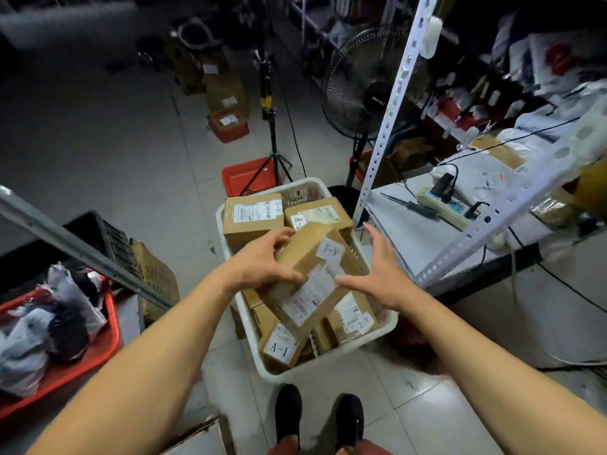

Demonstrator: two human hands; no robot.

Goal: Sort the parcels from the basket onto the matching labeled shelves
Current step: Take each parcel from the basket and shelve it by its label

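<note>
Both arms reach down over the white basket (pixel 387 326) of cardboard parcels on the floor by my feet. My left hand (pixel 262 266) curls its fingers and thumb round the top parcel (pixel 308 274), tagged A-1, lying tilted across the others. My right hand (pixel 377 274) is spread, fingers straight, thumb touching that parcel's right edge.
</note>
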